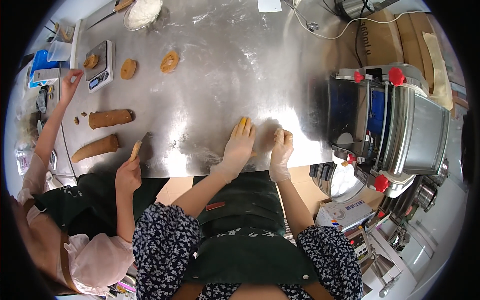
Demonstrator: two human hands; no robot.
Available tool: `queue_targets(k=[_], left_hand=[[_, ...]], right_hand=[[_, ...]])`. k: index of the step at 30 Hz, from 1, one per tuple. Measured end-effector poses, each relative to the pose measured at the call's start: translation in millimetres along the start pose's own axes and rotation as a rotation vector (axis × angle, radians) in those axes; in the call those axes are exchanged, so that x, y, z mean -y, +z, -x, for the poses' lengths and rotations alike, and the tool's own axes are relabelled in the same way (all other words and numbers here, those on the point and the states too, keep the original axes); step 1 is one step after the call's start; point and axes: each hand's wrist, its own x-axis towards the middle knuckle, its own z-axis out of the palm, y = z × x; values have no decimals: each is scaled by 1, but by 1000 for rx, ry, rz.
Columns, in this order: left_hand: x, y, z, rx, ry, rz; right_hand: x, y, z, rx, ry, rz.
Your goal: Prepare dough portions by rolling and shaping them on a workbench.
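My left hand (240,146), in a clear glove, lies flat on the steel table (210,90) with its fingers stretched forward. A small edge of brown dough (253,154) shows beside its palm; the rest of that piece is hidden. Something yellow shows at the fingertips. Just to the right, my right hand (281,149), also gloved, is closed with curled fingers near the table's front edge. Whatever it may hold is hidden. Two flattened brown dough pieces (128,69) (170,62) rest farther off to the left.
A co-worker at left holds a wooden-handled scraper (136,150); their other hand is beside a scale (100,67) bearing dough. Two dough logs (111,119) (96,148) lie between. A flour bowl (143,12) is at the back. A metal roller machine (390,125) stands right.
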Motion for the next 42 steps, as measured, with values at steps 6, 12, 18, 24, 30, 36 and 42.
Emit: queue_targets(k=[6, 12, 18, 24, 30, 36, 42], left_hand=[[-6, 19, 27, -561, -368, 751], [-39, -49, 9, -575, -696, 1234], [-16, -97, 17, -609, -256, 738], [-43, -96, 13, -736, -582, 1340], [-23, -128, 25, -598, -281, 128], [-37, -116, 22, -622, -440, 1395], [-42, -107, 16, -644, -480, 970]], right_hand=[[-2, 10, 28, 290, 149, 44], [46, 40, 51, 708, 300, -583], [91, 39, 32, 1230, 337, -453], [106, 47, 72, 978, 317, -557], [111, 39, 36, 1240, 436, -478], [92, 43, 46, 1106, 475, -635], [104, 39, 63, 810, 350, -569]])
